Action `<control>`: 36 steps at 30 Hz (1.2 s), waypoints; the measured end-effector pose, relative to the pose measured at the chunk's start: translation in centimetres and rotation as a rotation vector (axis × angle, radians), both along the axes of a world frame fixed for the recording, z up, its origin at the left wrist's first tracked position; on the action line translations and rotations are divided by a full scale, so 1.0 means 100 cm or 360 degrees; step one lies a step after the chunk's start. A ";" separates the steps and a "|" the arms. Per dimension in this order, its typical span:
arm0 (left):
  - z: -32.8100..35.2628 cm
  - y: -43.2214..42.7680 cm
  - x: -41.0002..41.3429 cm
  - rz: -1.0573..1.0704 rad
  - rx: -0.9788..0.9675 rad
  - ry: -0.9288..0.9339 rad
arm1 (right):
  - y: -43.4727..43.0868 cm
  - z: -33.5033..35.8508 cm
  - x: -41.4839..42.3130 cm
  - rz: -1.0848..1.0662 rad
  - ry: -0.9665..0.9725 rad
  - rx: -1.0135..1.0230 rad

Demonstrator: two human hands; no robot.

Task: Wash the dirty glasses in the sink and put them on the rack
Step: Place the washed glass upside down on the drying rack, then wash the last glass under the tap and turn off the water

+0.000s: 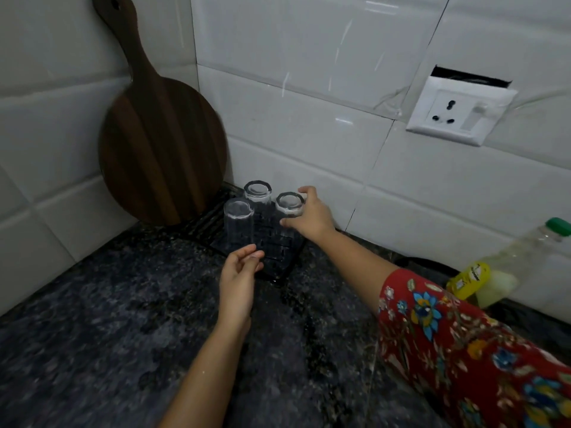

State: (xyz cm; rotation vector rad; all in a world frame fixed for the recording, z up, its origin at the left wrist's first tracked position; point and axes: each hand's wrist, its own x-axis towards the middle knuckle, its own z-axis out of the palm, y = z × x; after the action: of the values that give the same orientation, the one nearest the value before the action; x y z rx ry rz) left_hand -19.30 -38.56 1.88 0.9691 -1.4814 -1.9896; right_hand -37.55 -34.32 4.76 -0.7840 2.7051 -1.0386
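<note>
Three clear glasses stand upside down on a black slatted rack (279, 267) in the counter's corner. The left glass (238, 222) is nearest me, the back glass (257, 193) is by the wall, and the right glass (289, 205) stands beside it. My right hand (312, 216) wraps its fingers and thumb around the right glass. My left hand (238, 279) hovers just below the left glass, fingers loosely curled and apart, holding nothing. The sink is out of view.
A round dark wooden cutting board (160, 143) leans in the tiled corner behind the rack. A wall socket (457, 114) sits at the right. A plastic bottle with a green cap (506, 267) stands at the right wall. The dark granite counter (108, 319) looks wet.
</note>
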 end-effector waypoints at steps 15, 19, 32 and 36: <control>0.013 0.127 0.008 -0.0599 -0.0127 0.0090 | 0.276 0.049 0.096 -0.0104 -0.0405 -0.0415; 0.004 0.167 0.022 -0.0656 -0.0111 0.0048 | 0.311 0.007 0.105 -0.0136 -0.0485 -0.0379; 0.014 0.230 0.047 -0.0421 -0.0149 0.0066 | 0.310 -0.082 0.118 -0.0192 -0.0467 -0.0868; 0.008 0.258 0.052 -0.0357 -0.0145 0.0098 | 0.362 -0.081 0.134 -0.0171 -0.0456 -0.1033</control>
State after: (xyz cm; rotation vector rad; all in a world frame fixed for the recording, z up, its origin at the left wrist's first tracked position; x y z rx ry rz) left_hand -14.07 -12.71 2.68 0.7242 -1.6938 -2.0638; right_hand -24.17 1.92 -3.31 -0.5067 2.1880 -1.9286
